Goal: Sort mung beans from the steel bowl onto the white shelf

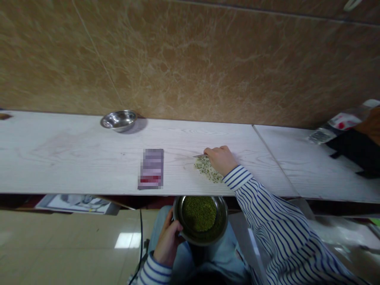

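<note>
My left hand (168, 240) grips the rim of a steel bowl (222, 221) full of green beans (199, 213), held below the table's near edge over my lap. My right hand (220, 158) rests curled on the white wooden table (74, 158), its side against a small pile of green and pale beans (207, 170). The fingers are closed, and a small grey flat thing shows at their tips; I cannot make out what it is.
An empty steel bowl (119, 120) stands at the table's far edge by the brown marbled wall (190, 55). A blurred-out flat packet (151, 168) lies left of the bean pile. A plastic bottle (341, 124) and dark cloth (356, 152) sit far right.
</note>
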Demonstrator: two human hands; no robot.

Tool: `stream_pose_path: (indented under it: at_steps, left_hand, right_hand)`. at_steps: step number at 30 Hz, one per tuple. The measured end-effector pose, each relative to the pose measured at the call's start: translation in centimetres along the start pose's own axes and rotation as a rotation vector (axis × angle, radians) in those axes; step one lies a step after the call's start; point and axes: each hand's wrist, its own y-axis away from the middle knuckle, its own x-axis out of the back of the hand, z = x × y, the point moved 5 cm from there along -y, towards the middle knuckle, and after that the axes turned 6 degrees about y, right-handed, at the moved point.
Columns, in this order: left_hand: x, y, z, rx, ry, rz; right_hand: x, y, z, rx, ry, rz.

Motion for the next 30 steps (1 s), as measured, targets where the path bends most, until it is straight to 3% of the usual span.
stream_pose_path:
  at_steps: [5, 30]
  left_hand:
    - [-0.3, 0.4, -0.2, -0.01, 0.01, -0.065]
    - [-0.3, 1.9, -1.2, -0.045, 0.014, -0.08]
  right_hand:
    - [0.8, 1.5, -0.7, 0.039, -0.002, 0.022]
    - [1.4, 6.1, -1.8, 0.085, -0.079, 0.085]
